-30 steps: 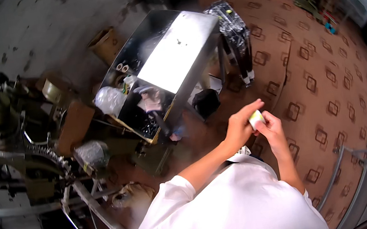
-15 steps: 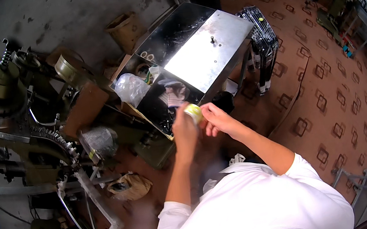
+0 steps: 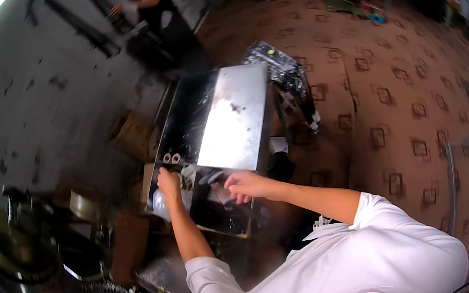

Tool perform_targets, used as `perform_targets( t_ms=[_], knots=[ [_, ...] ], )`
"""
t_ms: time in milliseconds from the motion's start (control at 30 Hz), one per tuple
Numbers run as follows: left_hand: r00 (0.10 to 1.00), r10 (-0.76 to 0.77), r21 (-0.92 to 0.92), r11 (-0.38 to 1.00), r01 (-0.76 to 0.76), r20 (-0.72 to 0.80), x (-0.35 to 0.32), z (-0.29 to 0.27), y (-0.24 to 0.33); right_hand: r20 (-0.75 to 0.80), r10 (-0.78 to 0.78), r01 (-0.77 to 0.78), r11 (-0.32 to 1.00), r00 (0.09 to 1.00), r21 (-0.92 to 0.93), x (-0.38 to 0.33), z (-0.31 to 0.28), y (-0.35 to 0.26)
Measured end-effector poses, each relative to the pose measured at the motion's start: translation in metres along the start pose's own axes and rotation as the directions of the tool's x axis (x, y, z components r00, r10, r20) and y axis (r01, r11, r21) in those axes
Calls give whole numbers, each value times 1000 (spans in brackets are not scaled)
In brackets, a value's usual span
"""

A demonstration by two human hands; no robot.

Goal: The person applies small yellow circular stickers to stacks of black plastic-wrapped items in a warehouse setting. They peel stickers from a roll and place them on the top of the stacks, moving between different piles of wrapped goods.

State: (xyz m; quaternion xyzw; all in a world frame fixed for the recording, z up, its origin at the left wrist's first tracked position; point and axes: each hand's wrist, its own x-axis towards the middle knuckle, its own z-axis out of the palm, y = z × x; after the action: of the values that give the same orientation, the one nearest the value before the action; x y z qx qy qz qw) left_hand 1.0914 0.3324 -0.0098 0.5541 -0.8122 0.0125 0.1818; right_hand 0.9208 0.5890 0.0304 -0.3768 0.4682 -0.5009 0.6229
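My left hand [image 3: 169, 184] reaches into the side compartment of a dark metal cabinet, beside a clear plastic bag [image 3: 160, 205] and a pale wrapped item [image 3: 188, 173]. Its fingertips are hard to make out, and anything in them is hidden. Over the neighbouring compartment is my right hand [image 3: 247, 186], its fingers loosely bent and apart with nothing visible between them. Below it lie light-coloured work gloves [image 3: 218, 193], blurred. Two small tape rolls [image 3: 172, 158] sit at the cabinet's edge beyond my left hand.
A shiny metal plate [image 3: 231, 125] covers the cabinet's right side. Black-wrapped parts [image 3: 281, 71] stand beyond it on the right. Green machinery [image 3: 12, 255] and a cardboard piece [image 3: 129, 246] crowd the left. Another person [image 3: 155, 12] is at the far wall.
My hands were together around a small yellow-green roll; now they are apart. The left has moved forward and left into the compartment, and the roll is out of sight. The view has swung round.
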Motion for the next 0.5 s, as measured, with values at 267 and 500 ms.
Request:
perform_targets(
  t_ms=[267,500],
  knots=[
    [413,876,-502,-248,828,249,-90,-99,235,-315,-411,494,468,856,733,-148,-85,-12],
    [-66,996,45,63,997,60,-194,-113,346,-581,-551,790,288,599,542,-285,-63,-2]
  ],
)
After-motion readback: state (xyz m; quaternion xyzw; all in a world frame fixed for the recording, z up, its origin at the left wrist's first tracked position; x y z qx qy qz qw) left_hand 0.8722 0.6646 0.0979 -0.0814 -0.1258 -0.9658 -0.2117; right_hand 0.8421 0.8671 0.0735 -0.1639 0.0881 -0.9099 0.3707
